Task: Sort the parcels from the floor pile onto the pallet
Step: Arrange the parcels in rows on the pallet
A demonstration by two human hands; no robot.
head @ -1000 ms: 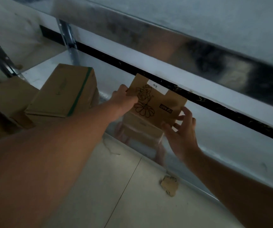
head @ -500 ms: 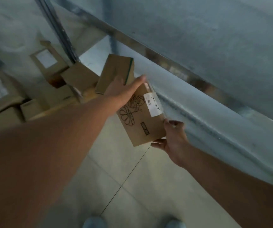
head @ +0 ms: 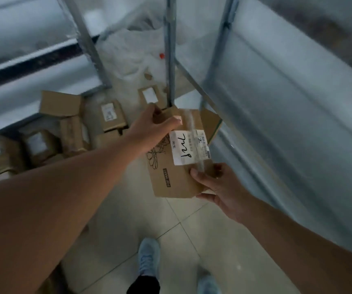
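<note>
1. Person is holding a brown cardboard parcel (head: pixel 177 166) w/ both hands, mid-air above the tiled floor (head: pixel 192 240), just beside the metal shelving (head: pixel 277 102).
2. Left hand (head: pixel 149 128) is gripping the parcel's far top edge, fingers curled over it.
3. Right hand (head: pixel 219 187) is pinching the near right corner, thumb on top.
4. White label (head: pixel 188 146) w/ handwriting is facing up, under clear tape.
5. Floor pile (head: pixel 75 128) of cardboard boxes is lying at left.
6. Blue shoes (head: pixel 148 257) are showing below.

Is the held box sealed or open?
Sealed: clear tape runs over the box top and label, flaps flat, between left hand and right hand.
</note>
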